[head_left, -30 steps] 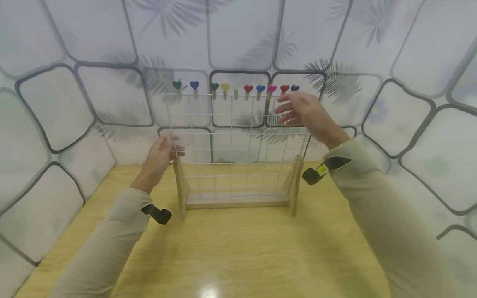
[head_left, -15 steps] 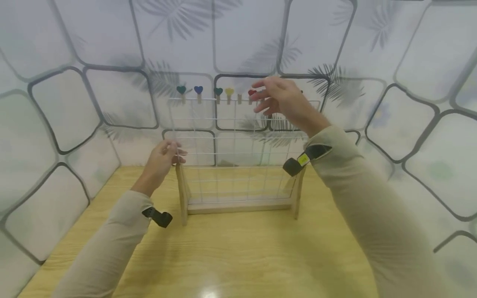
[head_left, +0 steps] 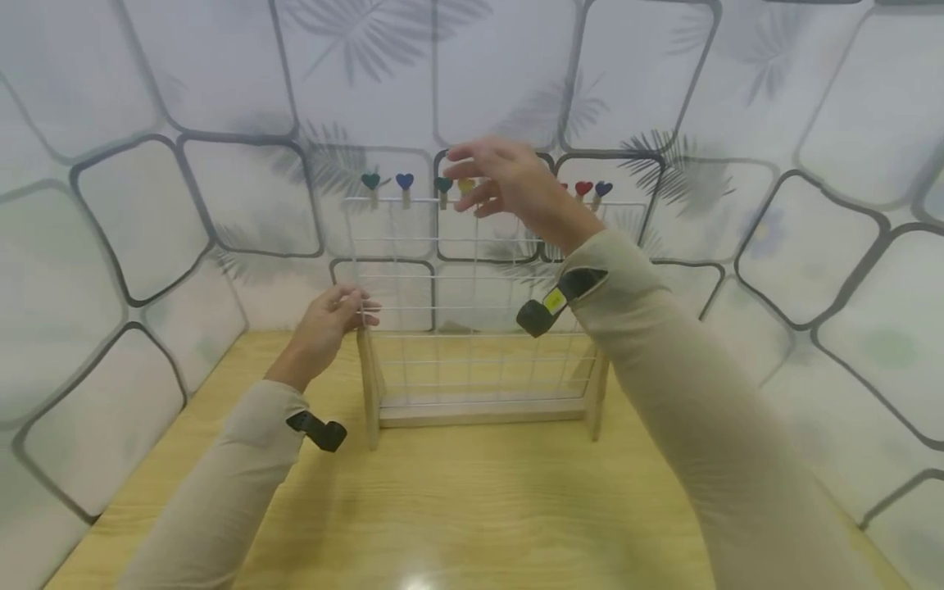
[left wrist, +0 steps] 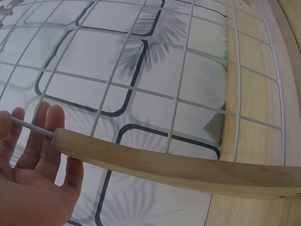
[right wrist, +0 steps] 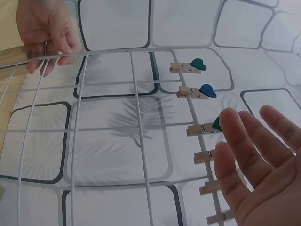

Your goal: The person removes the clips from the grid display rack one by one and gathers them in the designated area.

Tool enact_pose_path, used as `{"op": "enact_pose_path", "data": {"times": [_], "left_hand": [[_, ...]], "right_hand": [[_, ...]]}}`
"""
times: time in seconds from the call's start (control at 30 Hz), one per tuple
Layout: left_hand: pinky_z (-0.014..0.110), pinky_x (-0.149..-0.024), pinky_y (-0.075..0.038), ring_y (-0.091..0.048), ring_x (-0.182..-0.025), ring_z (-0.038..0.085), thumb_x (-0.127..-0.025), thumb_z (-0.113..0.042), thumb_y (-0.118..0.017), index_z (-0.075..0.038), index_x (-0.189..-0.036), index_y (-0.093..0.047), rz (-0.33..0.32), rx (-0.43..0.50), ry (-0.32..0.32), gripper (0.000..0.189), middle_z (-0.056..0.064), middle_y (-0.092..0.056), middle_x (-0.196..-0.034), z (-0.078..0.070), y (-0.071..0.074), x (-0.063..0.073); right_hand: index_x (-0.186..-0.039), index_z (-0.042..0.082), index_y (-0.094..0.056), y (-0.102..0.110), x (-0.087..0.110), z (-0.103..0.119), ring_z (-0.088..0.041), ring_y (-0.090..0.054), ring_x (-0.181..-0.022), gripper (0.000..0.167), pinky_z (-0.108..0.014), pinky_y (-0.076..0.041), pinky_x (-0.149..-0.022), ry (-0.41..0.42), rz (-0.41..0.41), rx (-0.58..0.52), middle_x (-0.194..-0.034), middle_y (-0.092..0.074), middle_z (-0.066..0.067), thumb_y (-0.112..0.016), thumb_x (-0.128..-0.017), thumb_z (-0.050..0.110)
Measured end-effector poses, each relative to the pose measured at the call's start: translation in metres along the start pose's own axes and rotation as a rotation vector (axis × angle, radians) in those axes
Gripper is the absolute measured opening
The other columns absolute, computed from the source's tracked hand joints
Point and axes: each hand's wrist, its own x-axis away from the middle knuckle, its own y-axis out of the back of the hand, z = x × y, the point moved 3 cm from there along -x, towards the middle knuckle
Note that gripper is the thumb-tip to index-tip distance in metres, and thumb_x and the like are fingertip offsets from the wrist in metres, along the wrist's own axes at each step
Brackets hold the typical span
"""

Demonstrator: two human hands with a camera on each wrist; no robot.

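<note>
Head: the right hand, fingers parted and empty, is beside colourful heart-topped wooden clothespins topping a white wire grid. Left wrist: the left hand grips its side wire, usefully bracing it. Right wrist: any pinch should be square.

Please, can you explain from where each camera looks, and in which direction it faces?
Head: worn on the head, facing forward and down at the wire rack; left hand, right hand and both sleeves show.
Left wrist: on the left wrist, facing the rack's wooden post; only the left hand shows.
Right wrist: on the right wrist, looking along the clothespins toward the left hand; both hands show.
Shared: head and right-wrist views both show clothespins and both hands.
</note>
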Motion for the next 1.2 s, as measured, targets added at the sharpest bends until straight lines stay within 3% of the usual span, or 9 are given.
{"op": "enact_pose_path", "data": {"times": [0.2,0.3,0.43,0.57,0.77,0.97,1.2], "left_hand": [[0.026,-0.093,-0.048,-0.062,-0.097,0.017,-0.106,-0.019,-0.039,-0.005,-0.113,-0.05,0.024,0.166,-0.006,0.019,0.005,-0.06,-0.109,0.005,0.0,0.0],[0.026,-0.095,-0.046,-0.06,-0.104,0.018,-0.103,-0.007,-0.043,-0.007,-0.116,-0.05,0.052,0.155,-0.033,0.014,0.002,-0.061,-0.11,0.005,0.001,0.005],[0.027,-0.097,-0.044,-0.055,-0.114,0.019,-0.092,0.01,-0.047,-0.013,-0.122,-0.049,0.097,0.105,-0.072,0.038,-0.003,-0.06,-0.117,0.004,0.004,0.01],[0.03,-0.098,-0.046,-0.053,-0.117,0.022,-0.089,0.016,-0.046,-0.014,-0.133,-0.043,0.113,0.177,-0.095,0.054,-0.001,-0.057,-0.124,0.002,0.007,0.012],[0.032,-0.103,-0.043,-0.05,-0.121,0.021,-0.085,0.02,-0.044,-0.003,-0.147,-0.025,0.148,0.223,-0.109,0.069,0.007,-0.052,-0.133,-0.005,0.006,0.016],[0.03,-0.107,-0.039,-0.049,-0.122,0.017,-0.082,0.022,-0.04,0.005,-0.149,-0.016,0.19,0.244,-0.152,0.074,-0.001,-0.052,-0.13,-0.009,0.007,0.021],[0.029,-0.105,-0.04,-0.052,-0.119,0.014,-0.08,0.022,-0.039,0.008,-0.148,-0.015,0.21,0.281,-0.188,0.073,0.002,-0.053,-0.13,-0.007,0.005,0.021]], "right_hand": [[-0.136,0.001,-0.049,-0.017,-0.014,0.008,-0.029,-0.064,-0.093,0.041,-0.037,-0.053,-0.083,-0.002,0.039,0.014,-0.131,-0.056,-0.013,-0.034,-0.107,0.027],[-0.137,0.003,-0.048,-0.026,-0.021,0.01,-0.03,-0.064,-0.096,0.042,-0.037,-0.054,-0.084,-0.011,0.066,0.035,-0.134,-0.055,-0.011,-0.033,-0.107,0.028],[-0.14,0.008,-0.046,-0.033,-0.032,0.012,-0.029,-0.065,-0.097,0.044,-0.035,-0.054,-0.082,-0.041,0.094,0.083,-0.139,-0.052,-0.009,-0.034,-0.107,0.033],[-0.142,0.01,-0.044,-0.041,-0.041,0.014,-0.026,-0.066,-0.094,0.044,-0.034,-0.055,-0.08,-0.089,0.124,0.14,-0.141,-0.049,-0.007,-0.036,-0.106,0.033],[-0.145,0.013,-0.042,-0.053,-0.052,0.015,-0.021,-0.067,-0.091,0.047,-0.032,-0.055,-0.08,-0.149,0.157,0.304,-0.143,-0.048,-0.004,-0.044,-0.104,0.035],[-0.146,0.014,-0.041,-0.066,-0.062,0.016,-0.017,-0.069,-0.08,0.046,-0.027,-0.057,-0.07,-0.175,0.135,0.502,-0.14,-0.052,-0.004,-0.049,-0.103,0.028],[-0.132,0.01,-0.056,-0.078,-0.067,0.013,-0.012,-0.067,-0.071,0.036,-0.024,-0.056,-0.063,-0.178,0.04,0.599,-0.113,-0.065,-0.003,-0.057,-0.099,0.024]]}}
